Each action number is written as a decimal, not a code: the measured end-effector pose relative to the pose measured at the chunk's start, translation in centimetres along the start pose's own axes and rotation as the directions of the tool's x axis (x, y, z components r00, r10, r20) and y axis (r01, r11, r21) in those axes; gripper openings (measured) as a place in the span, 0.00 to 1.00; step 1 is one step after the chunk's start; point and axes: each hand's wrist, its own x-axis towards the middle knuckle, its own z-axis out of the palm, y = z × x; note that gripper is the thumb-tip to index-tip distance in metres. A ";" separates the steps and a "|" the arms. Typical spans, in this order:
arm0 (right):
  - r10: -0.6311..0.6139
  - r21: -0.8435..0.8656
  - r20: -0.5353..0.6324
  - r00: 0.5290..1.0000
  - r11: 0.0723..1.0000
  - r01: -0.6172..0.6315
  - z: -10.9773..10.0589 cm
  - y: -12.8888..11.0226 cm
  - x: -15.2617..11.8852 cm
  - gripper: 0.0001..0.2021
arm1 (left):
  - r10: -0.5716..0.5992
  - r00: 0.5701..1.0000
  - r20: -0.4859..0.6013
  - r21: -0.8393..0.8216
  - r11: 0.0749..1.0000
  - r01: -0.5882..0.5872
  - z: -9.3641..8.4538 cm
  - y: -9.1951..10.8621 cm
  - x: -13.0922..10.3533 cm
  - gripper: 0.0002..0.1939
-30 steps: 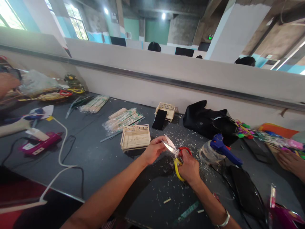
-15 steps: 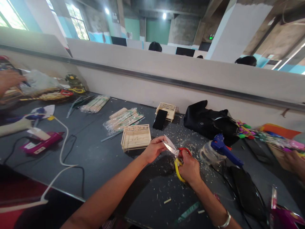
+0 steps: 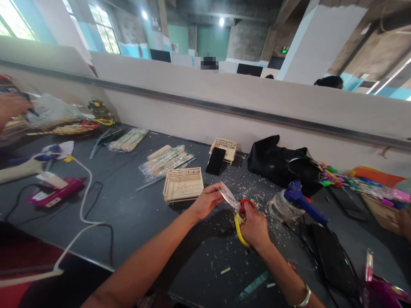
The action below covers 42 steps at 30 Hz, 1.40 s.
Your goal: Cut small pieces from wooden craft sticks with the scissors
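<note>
My right hand (image 3: 254, 224) is wrapped round the red and yellow handles of the scissors (image 3: 239, 220), whose blades point up and left. At the blade tips, my left hand (image 3: 208, 200) has its fingers pinched together; whatever they hold is too small to make out. Just left of it a small wooden stick frame (image 3: 183, 185) rests on the dark table (image 3: 135, 231). A black phone (image 3: 215, 161) leans on a second small wooden piece (image 3: 228, 149). Small pale chips lie scattered around the scissors.
Wrapped stick bundles (image 3: 167, 160) lie behind the frame. On the right are a black bag (image 3: 279, 160), a blue glue gun (image 3: 303, 201) on a clear container and a black device (image 3: 334, 256). A magenta glue gun (image 3: 56, 193) and white cable are left. Other people's hands show at both edges.
The scissor blades have come closer together near my left fingertips, and my right hand has shifted slightly left. Another person's hand at the right edge has moved further out of view.
</note>
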 end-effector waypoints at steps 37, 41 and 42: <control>-0.007 -0.034 -0.128 0.992 0.999 0.003 1.1 0.8 -0.1 0.08 | 0.065 0.997 -0.028 -0.004 0.998 -0.066 0.5 -0.2 0.1 0.15; 0.071 0.049 -0.113 0.991 0.997 -0.065 1.6 1.3 0.2 0.03 | 0.113 0.994 0.004 0.104 0.988 -0.113 0.9 0.1 -0.1 0.15; 0.115 0.082 -0.105 0.988 0.991 -0.106 1.6 1.5 0.4 0.03 | 0.138 0.990 0.008 0.141 0.980 -0.137 1.1 0.3 -0.1 0.14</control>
